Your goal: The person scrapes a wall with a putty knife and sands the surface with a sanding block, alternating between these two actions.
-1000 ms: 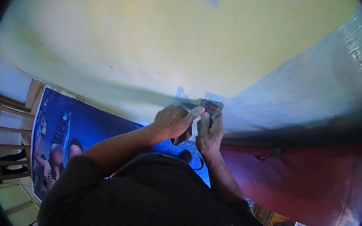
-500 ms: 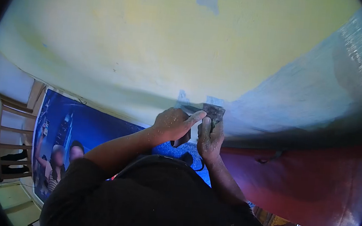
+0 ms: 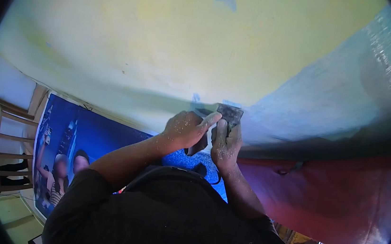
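Note:
My right hand (image 3: 226,144) is closed on a dark grey, flat rectangular pad (image 3: 229,113), holding it up against the wall with the fingers behind it. My left hand (image 3: 186,129), speckled with pale dust, is closed beside it, its thumb reaching to the pad's lower left edge. Below the left palm hangs a dark brown, folded-looking piece (image 3: 196,147), mostly hidden by that hand. Just above the pad, the pale yellow wall (image 3: 174,48) shows a small bluish-white patch (image 3: 231,103).
A wide bluish-white area (image 3: 322,97) covers the wall at right. A red sheet (image 3: 330,198) hangs below it. To the left are a blue printed banner (image 3: 103,136) with pictured people and a wooden rack (image 3: 15,139). Blue speckled material (image 3: 186,163) shows below the hands.
Both hands and the pad have shifted slightly up and left in view. The pad is tilted a little differently, and less of the bluish-white patch above it shows.

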`<state>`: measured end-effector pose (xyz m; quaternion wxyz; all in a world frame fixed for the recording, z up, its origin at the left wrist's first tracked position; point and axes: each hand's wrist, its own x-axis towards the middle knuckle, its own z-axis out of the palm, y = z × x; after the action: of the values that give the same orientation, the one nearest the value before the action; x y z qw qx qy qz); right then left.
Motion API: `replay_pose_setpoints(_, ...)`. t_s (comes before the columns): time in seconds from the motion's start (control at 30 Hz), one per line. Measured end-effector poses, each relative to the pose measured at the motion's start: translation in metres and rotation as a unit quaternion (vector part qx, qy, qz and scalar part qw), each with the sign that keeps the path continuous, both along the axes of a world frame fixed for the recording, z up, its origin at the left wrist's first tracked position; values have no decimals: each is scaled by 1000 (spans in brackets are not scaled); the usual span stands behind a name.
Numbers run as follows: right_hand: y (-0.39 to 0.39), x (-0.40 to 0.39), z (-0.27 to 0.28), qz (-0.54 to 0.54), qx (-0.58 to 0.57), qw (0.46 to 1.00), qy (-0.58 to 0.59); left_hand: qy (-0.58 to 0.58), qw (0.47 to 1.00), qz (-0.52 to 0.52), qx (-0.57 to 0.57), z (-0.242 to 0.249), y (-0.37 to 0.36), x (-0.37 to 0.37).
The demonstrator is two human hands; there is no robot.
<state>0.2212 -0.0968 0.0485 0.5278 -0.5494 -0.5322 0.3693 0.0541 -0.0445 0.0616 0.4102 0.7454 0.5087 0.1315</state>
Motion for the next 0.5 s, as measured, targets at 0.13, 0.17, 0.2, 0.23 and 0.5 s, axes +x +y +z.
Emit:
replay_pose_setpoints(0.13,1,0,-4,3,-18,999,28,13,988,-22,150,-57,6,-1)
replay_pose_setpoints(0.17,0,0,-2,-2,-33,999,35,19,989,-21,143,-68,9,0)
replay_pose_setpoints(0.2,2,-1,1,-1,-36,999,37,23,997,-12,77,-41,8,0)
replay_pose_setpoints(0.23,3,-3,4,0,-40,998,39,31,999,0,14,-13,7,0)
replay_pose_setpoints(0.5,2,-3,4,-5,-48,999,21,6,991,-20,136,-18,5,-2)
